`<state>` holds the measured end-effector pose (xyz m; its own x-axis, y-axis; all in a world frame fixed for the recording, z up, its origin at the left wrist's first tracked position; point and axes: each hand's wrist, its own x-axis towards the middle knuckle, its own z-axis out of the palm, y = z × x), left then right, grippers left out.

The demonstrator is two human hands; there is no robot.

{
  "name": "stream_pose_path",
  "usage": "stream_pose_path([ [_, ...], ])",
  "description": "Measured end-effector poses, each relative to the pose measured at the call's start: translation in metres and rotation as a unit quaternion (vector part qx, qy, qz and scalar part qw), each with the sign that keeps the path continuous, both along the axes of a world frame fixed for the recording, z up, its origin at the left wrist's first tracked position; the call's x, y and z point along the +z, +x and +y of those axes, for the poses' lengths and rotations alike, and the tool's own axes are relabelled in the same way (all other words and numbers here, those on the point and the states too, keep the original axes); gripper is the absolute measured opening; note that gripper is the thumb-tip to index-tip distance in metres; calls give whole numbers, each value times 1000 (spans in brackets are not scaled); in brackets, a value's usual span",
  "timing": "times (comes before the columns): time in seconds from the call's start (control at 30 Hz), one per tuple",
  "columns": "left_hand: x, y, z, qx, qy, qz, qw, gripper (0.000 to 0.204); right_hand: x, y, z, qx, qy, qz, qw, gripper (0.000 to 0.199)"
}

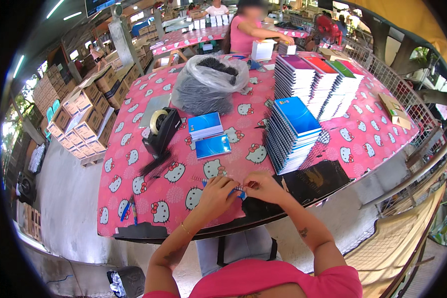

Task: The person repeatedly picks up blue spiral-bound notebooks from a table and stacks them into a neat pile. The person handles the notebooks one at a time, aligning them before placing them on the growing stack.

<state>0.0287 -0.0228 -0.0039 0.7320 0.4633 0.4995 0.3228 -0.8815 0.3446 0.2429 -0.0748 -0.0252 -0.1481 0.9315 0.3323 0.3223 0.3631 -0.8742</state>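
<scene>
Pink-print bench (176, 198), near edge. Grip: left hand (217, 191) spread over a small blue notebook (242, 195), right hand (263, 187) pinching at its spiral end; exact contact hidden. Probably light, slick cover, coil springy and easily bent; best held flat along the spine. Forearms angle inward, elbows wide. Beyond: tape dispenser (163, 131) left, tall notebook stack (294, 136) right.

No lettering legible. Gold print on black panel (303, 187), right part of table's (256, 132) near edge; dark print on cardboard cartons (88, 120) beyond left edge. Too small.
</scene>
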Motion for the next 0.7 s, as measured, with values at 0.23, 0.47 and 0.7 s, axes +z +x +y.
stream_pose_path([
  [0.23,59,14,12,0,78,-36,996,31,53,-17,-31,-277,189,-105,936,28],
  [0.47,139,144,69,-159,149,-304,927,27,113,113,-27,-424,185,-102,881,65],
  [0.7,94,174,91,-221,58,-188,955,30,108,134,-18,-334,84,15,939,59],
])
